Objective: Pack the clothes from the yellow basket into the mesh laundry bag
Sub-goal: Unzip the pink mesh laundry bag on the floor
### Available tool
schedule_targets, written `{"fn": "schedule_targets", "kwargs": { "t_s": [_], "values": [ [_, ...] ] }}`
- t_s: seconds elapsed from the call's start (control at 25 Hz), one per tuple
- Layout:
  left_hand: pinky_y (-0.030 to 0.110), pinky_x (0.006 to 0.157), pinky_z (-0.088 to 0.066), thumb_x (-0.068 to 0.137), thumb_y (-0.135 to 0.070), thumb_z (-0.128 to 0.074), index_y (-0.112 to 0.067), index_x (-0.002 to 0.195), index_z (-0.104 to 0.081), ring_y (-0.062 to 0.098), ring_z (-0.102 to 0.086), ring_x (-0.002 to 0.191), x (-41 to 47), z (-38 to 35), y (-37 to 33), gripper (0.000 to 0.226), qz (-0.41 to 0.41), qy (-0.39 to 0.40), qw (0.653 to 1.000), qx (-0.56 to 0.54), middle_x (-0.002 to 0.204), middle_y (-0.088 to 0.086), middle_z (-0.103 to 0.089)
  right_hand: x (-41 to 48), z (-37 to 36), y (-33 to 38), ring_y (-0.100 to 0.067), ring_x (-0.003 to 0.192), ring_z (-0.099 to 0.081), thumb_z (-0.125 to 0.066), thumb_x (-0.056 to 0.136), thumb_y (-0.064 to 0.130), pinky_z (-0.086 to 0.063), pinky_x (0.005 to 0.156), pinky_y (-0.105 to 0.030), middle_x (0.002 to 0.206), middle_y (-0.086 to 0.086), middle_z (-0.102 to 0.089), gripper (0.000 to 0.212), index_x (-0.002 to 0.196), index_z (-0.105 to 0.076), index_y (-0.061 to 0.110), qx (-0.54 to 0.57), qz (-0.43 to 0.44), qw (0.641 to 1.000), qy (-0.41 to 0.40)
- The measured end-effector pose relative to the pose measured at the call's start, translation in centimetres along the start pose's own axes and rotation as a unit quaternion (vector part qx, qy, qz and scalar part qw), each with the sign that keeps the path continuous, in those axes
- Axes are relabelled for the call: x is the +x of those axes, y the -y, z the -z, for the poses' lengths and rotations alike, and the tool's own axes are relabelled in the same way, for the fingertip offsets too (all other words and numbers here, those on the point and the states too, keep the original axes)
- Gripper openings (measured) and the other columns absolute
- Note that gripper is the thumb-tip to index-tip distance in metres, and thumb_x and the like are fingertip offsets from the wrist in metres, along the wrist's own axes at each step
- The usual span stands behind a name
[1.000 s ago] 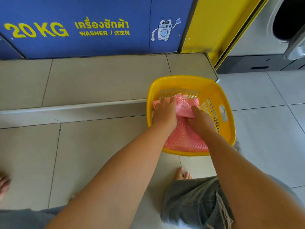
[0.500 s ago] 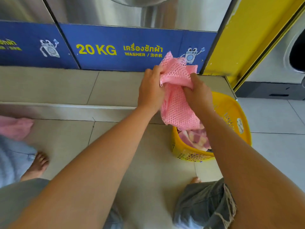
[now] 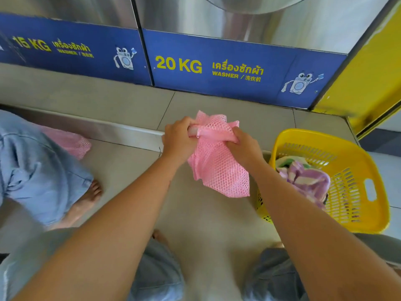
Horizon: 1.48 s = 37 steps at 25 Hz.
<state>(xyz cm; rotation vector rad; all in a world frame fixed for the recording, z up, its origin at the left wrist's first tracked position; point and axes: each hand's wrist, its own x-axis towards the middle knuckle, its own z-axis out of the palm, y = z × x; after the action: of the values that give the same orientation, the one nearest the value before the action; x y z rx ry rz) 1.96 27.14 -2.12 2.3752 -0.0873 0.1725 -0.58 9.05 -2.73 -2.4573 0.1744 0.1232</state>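
Bag's out of the yellow basket [image 3: 355, 148] now, both hands — left hand [image 3: 178, 139], right hand [image 3: 244, 148] — clutching the pink mesh laundry bag [image 3: 219, 172] at its zipped top, clothes [image 3: 303, 177] to the right still unpacked.

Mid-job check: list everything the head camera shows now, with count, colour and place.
mesh laundry bag: 1, pink, held above the floor, centre
basket: 1, yellow, on the floor, right
clothes: one pile, purple, white, green, inside the basket
second mesh piece: 1, pink, by the step, left
washer panels: 2, blue, behind the step
another person: 1, light blue clothes, barefoot, left
left hand: 1, grips the bag's top
right hand: 1, grips the bag's top
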Motion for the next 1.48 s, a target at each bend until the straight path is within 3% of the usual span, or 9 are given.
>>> {"fn": "schedule_targets", "kwargs": {
  "t_s": [0.24,0.4,0.52,0.68,0.8,1.0,1.16,1.32,1.48],
  "values": [
    [0.029,0.077,-0.048,0.085,-0.008,-0.060,-0.021,0.101,-0.060,0.018,-0.061,0.096,-0.9,-3.2,2.0,0.020,0.146,0.094,0.974,-0.148,0.102,-0.006,-0.063,0.8,-4.0,-3.4,-0.031,0.110,-0.060,-0.042,0.090,0.047,-0.049,0.094,-0.049,0.124,-0.003,-0.061,0.039,0.126,-0.046,0.033,-0.071,-0.074,0.992,0.080],
    [0.033,0.087,-0.050,0.082,-0.004,-0.061,-0.021,0.099,-0.060,0.021,-0.062,0.100,-1.6,-5.7,3.1,0.025,0.178,0.141,0.961,-0.161,0.103,-0.001,-0.063,0.6,-5.4,-4.3,-0.026,0.120,-0.053,-0.050,0.091,0.044,-0.041,0.104,-0.052,0.132,0.002,-0.056,0.032,0.122,-0.054,0.037,-0.064,-0.069,0.995,0.041],
    [0.032,0.084,-0.049,0.081,0.002,-0.063,-0.015,0.104,-0.060,0.022,-0.061,0.098,-2.0,-6.6,3.6,0.029,0.194,0.159,0.952,-0.176,0.098,-0.001,-0.062,0.4,-6.7,-4.3,-0.020,0.097,-0.062,-0.046,0.094,0.042,-0.052,0.087,-0.041,0.109,0.004,-0.067,0.020,0.103,-0.061,0.031,0.039,-0.071,0.995,0.052],
    [0.026,0.078,-0.048,0.083,0.001,-0.065,-0.018,0.110,-0.060,0.009,-0.057,0.088,-2.4,-6.6,3.8,0.033,0.183,0.195,0.942,-0.205,0.098,-0.006,-0.060,0.2,-8.3,-4.1,-0.017,0.094,-0.062,-0.046,0.095,0.042,-0.056,0.084,-0.041,0.106,0.006,-0.066,0.024,0.107,-0.062,0.028,0.097,-0.070,0.991,0.066],
    [0.013,0.070,-0.045,0.083,0.001,-0.065,-0.021,0.107,-0.060,0.004,-0.055,0.085,-2.6,-6.5,4.2,0.033,0.171,0.198,0.939,-0.223,0.101,-0.005,-0.061,0.2,-9.0,-4.1,-0.016,0.091,-0.061,-0.048,0.095,0.033,-0.055,0.081,-0.038,0.102,0.006,-0.066,0.020,0.106,-0.062,0.025,0.100,-0.067,0.990,0.072],
    [0.019,0.078,-0.043,0.090,-0.015,-0.062,-0.029,0.108,-0.061,0.003,-0.057,0.098,-2.7,-6.3,4.5,0.023,0.194,0.223,0.918,-0.265,0.116,-0.013,-0.061,0.1,-9.4,-4.1,-0.018,0.076,-0.057,-0.046,0.097,0.026,-0.045,0.064,-0.032,0.080,0.005,-0.061,0.017,0.100,-0.060,0.018,0.080,-0.049,0.994,0.061],
    [0.025,0.085,-0.050,0.091,-0.013,-0.061,-0.026,0.093,-0.064,0.006,-0.061,0.093,-2.4,-7.3,5.8,0.013,0.183,0.151,0.950,-0.202,0.113,-0.008,-0.066,0.3,-10.3,-4.3,-0.025,0.076,-0.058,-0.043,0.098,0.023,-0.041,0.062,-0.034,0.083,-0.003,-0.061,0.018,0.100,-0.058,0.013,0.066,-0.042,0.993,0.083],
    [0.024,0.071,-0.048,0.092,-0.008,-0.057,-0.016,0.095,-0.063,0.014,-0.063,0.088,-2.4,-7.9,7.7,0.011,0.168,0.123,0.972,-0.107,0.093,-0.007,-0.066,0.8,-11.9,-4.8,-0.031,0.083,-0.061,-0.039,0.098,0.020,-0.047,0.067,-0.036,0.090,-0.010,-0.064,0.019,0.101,-0.056,0.010,-0.037,-0.011,0.995,0.097],
    [0.027,0.066,-0.039,0.093,-0.005,-0.052,-0.012,0.099,-0.061,0.020,-0.058,0.086,-2.3,-7.1,10.7,0.013,0.167,0.050,0.985,0.005,0.102,0.003,-0.066,1.3,-13.0,-7.7,-0.031,0.086,-0.064,-0.037,0.098,0.022,-0.056,0.073,-0.039,0.099,-0.009,-0.067,0.018,0.109,-0.051,0.021,-0.162,-0.058,0.982,0.082]
  ]
}}
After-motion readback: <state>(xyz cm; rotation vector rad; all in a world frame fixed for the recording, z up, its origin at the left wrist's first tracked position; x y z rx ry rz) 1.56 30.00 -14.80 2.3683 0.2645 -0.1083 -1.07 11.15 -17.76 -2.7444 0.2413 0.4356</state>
